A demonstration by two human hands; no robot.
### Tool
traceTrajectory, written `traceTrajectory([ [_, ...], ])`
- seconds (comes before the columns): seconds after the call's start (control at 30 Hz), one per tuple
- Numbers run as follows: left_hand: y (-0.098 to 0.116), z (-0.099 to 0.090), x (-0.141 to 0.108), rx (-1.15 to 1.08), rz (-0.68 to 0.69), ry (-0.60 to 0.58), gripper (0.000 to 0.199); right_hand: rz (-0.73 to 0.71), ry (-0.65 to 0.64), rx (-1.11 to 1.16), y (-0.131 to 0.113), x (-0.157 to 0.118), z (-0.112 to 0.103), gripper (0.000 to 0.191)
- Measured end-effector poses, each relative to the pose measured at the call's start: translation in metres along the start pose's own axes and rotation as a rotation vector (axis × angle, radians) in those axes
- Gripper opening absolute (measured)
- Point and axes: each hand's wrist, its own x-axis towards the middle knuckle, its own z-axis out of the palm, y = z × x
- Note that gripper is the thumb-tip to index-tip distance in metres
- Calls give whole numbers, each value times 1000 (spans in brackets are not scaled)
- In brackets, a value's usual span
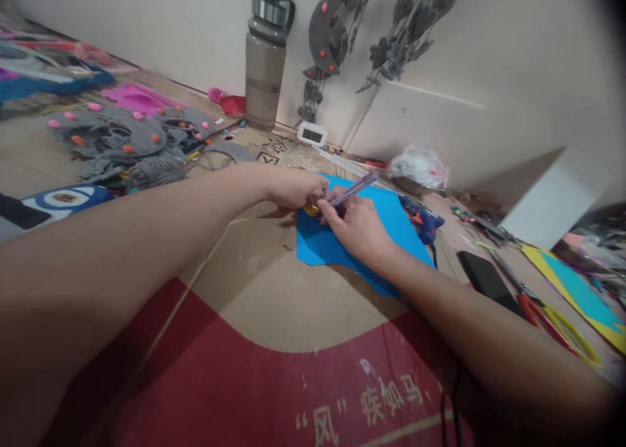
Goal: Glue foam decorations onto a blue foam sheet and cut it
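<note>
A bright blue sheet [391,222] with cut edges lies on the cardboard. My right hand [359,225] rests over it, fingers closed round a clear purplish pen [356,187] that slants up to the right. The pen's tip is hidden behind the fingers. From the left, my left hand [299,187] reaches in with bent fingers and meets the right one at the sheet's upper left part. Beneath its fingertips shows a small yellow piece [312,210], pressed against the blue sheet. Its full shape is covered by both hands.
A water bottle [265,62] and a small digital clock [312,133] stand by the wall. Grey felt ornaments [130,131] lie left. At right are a blue glue gun [424,222], a black phone [489,281], scissors [548,320] and yellow and blue sheets [581,290].
</note>
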Motion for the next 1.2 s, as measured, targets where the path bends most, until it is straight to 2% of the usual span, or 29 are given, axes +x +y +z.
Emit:
traceTrajectory([
  [0.13, -5, 1, 0, 17, 47, 23, 21, 0, 4, 9, -2, 1, 2, 25],
  [0.3, -13, 4, 1, 23, -32, 13, 20, 7, 16, 13, -2, 3, 7, 23],
  [0.43, -15, 4, 1, -9, -30, 12, 20, 6, 41, -10, -2, 3, 10, 25],
  [0.9, -17, 0, 1, -101, 160, 56, 31, -7, 61, 12, -2, 1, 12, 28],
  [1.2, -21, -8, -9, -122, 11, 48, 34, -28, 67, -7, -5, 3, 12, 26],
])
